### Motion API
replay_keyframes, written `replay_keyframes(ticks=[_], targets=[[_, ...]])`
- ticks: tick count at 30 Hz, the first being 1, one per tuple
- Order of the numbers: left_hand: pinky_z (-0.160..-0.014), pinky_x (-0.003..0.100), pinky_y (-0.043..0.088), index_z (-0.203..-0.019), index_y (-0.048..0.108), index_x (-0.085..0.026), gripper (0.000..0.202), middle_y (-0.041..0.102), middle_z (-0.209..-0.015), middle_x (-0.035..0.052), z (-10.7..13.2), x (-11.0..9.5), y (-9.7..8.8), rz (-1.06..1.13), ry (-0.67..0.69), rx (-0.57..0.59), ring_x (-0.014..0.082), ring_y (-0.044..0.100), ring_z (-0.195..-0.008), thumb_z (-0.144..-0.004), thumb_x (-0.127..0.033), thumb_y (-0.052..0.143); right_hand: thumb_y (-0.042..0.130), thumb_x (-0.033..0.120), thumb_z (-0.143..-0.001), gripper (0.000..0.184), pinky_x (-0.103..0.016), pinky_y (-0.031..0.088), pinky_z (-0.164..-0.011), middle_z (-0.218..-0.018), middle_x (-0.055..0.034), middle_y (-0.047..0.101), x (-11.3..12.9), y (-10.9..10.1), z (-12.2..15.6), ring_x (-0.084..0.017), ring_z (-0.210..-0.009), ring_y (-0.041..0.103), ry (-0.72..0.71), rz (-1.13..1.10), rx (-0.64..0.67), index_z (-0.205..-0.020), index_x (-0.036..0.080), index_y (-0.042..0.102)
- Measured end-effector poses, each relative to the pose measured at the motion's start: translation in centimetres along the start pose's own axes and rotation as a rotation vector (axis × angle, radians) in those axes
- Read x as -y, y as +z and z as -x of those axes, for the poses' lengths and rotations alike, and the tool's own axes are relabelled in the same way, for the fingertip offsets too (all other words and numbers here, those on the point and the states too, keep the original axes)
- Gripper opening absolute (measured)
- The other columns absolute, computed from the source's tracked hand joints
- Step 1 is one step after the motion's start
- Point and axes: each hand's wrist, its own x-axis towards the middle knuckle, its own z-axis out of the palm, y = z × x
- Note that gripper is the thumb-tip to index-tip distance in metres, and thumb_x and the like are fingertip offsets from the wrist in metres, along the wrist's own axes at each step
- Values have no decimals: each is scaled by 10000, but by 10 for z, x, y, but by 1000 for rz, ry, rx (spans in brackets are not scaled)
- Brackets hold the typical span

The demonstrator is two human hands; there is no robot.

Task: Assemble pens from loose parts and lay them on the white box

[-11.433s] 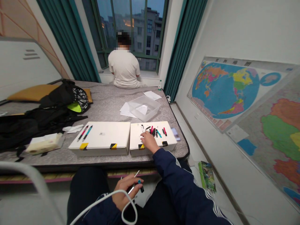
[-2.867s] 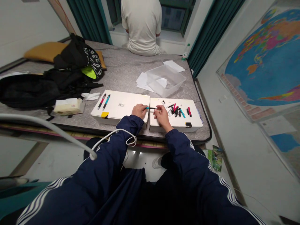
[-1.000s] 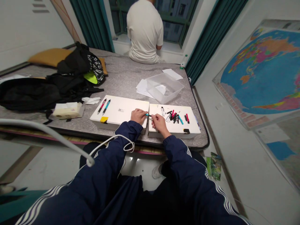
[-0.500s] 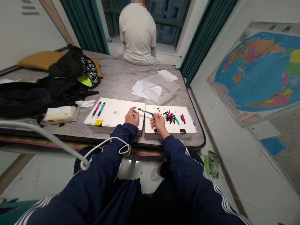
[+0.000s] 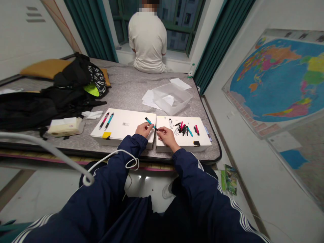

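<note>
Dim window [image 5: 174, 40], dark green curtains [image 5: 89, 30], white walls [image 5: 253, 15], grey mattress [image 5: 124, 87], pale glossy floor [image 5: 50, 189]

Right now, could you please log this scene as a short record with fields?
Left hand: holding a blue-and-black pen
Right hand: at that pen's dark end, grip unclear
Left white box: red pen and turquoise pen, side by side
Right white box: loose pen parts
Beyond the boxes: clear plastic tub, loose papers
</note>
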Motion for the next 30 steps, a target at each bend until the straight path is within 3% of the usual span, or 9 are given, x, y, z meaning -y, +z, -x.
replay_keyframes(ticks=[2,6,11,16,20,23,27,30], targets=[[-519,235,437,-764,719,-168,313,691,-778,46,-4,4,0,61,-9,-24,133,601,-575,-811,-451,593,690,398,-751,308,-203,505,-441,-766,-21,662,0,0,0,-105,-499,619,9,9,-3,-953,169,649],[-447,215,431,-805,657,-156,362,673,-691,47,-9,10,0,183,-65,-75,142,618,-558,-880,-452,463,654,444,-771,395,-178,472,-379,-845,-24,657,2,-1,1,-89,-468,609,37,-8,-42,-1065,182,609],[-373,195,393,-884,528,-194,347,602,-576,-24,-8,11,2,282,-118,-141,102,523,-377,-937,-468,323,592,467,-810,336,-166,439,-350,-651,28,609,6,-2,3,-84,-410,555,31,27,-69,-982,179,608],[-394,190,333,-909,590,-201,326,432,-483,-70,-5,3,-2,256,-91,-202,93,420,-387,-926,-465,400,571,458,-827,311,-153,404,-357,-601,38,610,9,-2,4,-68,-383,498,11,58,-119,-978,189,610],[-437,215,349,-937,655,-188,339,457,-499,-52,-5,2,-4,209,-69,-192,112,445,-437,-902,-459,454,575,457,-824,287,-157,394,-364,-591,32,604,12,0,6,-66,-382,481,1,72,-141,-905,185,623],[-495,228,392,-932,676,-191,313,503,-520,-42,-6,4,-3,178,-56,-184,125,488,-479,-871,-449,509,560,459,-830,301,-156,364,-347,-598,34,605,17,0,10,-64,-369,461,2,20,-163,-949,188,611],[-531,237,414,-928,689,-192,298,535,-529,-33,-5,5,-2,150,-45,-174,131,513,-501,-871,-433,522,558,449,-834,331,-163,336,-341,-625,35,619,27,-16,27,-62,-357,435,1,-39,-161,-1043,194,584],[-534,239,414,-914,696,-202,313,543,-518,-31,-3,4,-3,128,-35,-172,132,515,-496,-900,-426,478,582,440,-816,326,-184,356,-356,-656,22,628,33,-48,44,-71,-374,441,0,7,-224,-1024,189,599]])
